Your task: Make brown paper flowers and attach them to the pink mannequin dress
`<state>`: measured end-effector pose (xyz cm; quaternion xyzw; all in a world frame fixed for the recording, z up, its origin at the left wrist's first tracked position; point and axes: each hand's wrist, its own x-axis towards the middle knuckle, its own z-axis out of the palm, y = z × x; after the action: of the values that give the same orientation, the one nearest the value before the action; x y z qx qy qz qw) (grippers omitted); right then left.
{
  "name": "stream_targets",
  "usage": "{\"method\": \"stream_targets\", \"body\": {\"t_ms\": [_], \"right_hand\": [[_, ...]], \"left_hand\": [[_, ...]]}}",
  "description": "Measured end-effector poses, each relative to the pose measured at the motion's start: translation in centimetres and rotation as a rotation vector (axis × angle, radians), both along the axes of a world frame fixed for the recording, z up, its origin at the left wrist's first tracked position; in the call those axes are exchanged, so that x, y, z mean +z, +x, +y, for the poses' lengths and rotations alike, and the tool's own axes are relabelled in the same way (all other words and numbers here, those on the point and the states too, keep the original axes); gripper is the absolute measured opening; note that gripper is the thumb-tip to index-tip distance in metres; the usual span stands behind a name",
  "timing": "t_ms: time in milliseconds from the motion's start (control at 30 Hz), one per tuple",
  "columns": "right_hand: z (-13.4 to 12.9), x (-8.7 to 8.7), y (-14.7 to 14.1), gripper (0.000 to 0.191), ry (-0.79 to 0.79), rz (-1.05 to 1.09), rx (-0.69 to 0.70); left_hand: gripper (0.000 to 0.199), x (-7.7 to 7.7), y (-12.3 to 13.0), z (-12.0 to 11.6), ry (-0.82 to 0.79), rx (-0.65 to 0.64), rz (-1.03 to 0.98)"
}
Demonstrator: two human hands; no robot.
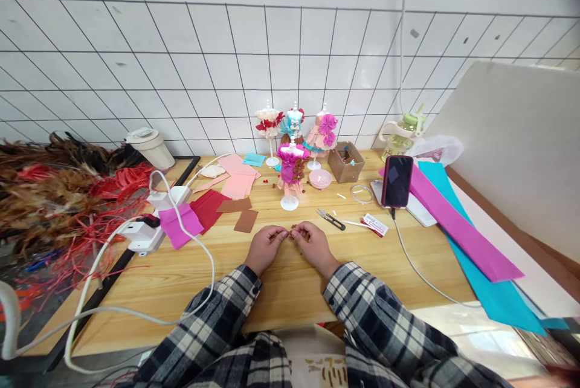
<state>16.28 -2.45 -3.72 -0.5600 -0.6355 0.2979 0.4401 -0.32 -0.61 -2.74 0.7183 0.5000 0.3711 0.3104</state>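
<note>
My left hand (267,245) and my right hand (313,246) meet above the wooden table, thumbs and fingers pinched together. Between their fingertips is a small piece of brown crepe paper (292,231), mostly hidden by the fingers. Just beyond stands a miniature dress form (290,164) in a magenta and pink paper dress with brown ruffles, on a white round base. Thread snips (331,219) lie to the right of my right hand. Brown paper rectangles (246,221) lie left of my left hand, beside a dark red sheet (209,210).
Several dressed mini forms (270,128) stand behind, near a cardboard box (346,162) and a pink bowl (320,179). A phone (397,181) stands at right by long magenta paper (466,231). White cables (209,255) and a power strip (145,237) occupy the left, beside feathers (54,194).
</note>
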Motion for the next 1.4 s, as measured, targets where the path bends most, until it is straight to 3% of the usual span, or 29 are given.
{"method": "stream_targets", "body": {"t_ms": [333, 467, 567, 700, 1400], "right_hand": [[-0.2, 0.3, 0.0, 0.016, -0.041, -0.007, 0.027], [-0.1, 0.2, 0.1, 0.019, -0.107, 0.116, 0.014], [0.0, 0.2, 0.2, 0.023, -0.136, 0.21, 0.029], [0.1, 0.1, 0.3, 0.023, -0.124, 0.16, 0.053], [0.0, -0.2, 0.4, 0.014, -0.08, 0.061, 0.126]], "left_hand": [[0.02, 0.1, 0.0, -0.2, -0.052, 0.022, -0.019], [0.025, 0.5, 0.0, -0.3, -0.056, 0.037, -0.081], [0.019, 0.9, 0.2, -0.3, 0.013, -0.02, -0.024], [0.014, 1.0, 0.2, -0.2, 0.068, -0.086, -0.025], [0.016, 0.8, 0.0, -0.2, -0.009, -0.054, -0.054]]}}
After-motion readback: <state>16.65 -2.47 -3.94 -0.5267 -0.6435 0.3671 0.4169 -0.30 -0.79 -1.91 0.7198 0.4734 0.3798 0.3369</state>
